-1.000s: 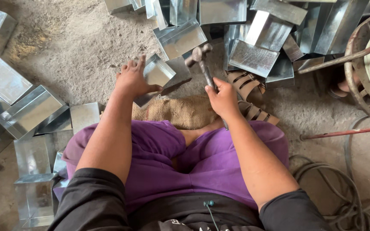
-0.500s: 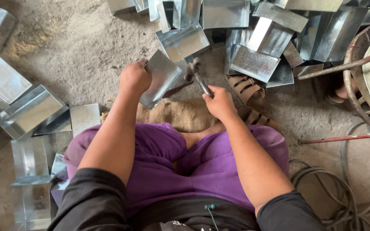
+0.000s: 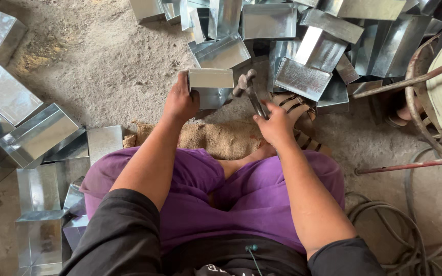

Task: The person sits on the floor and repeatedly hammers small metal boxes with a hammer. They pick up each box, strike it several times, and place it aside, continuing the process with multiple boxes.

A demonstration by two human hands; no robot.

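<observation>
Hammer (image 3: 246, 88) in right hand (image 3: 276, 124); left hand (image 3: 181, 101) holds sheet-metal box (image 3: 211, 87).

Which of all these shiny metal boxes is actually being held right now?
The small folded metal box gripped by the left hand, right beside the hammer in the right hand. All the others lie untouched on the ground.

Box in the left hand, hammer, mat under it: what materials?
Box: thin sheet metal, probably galvanized steel; grey mottled sheen, sharp folded edges. The left hand holds it.
Hammer, in the right hand's grip: head looks like dark, dull steel; handle mostly hidden, material unclear.
Mat: coarse tan woven cloth, likely jute sacking; frayed edge.
</observation>
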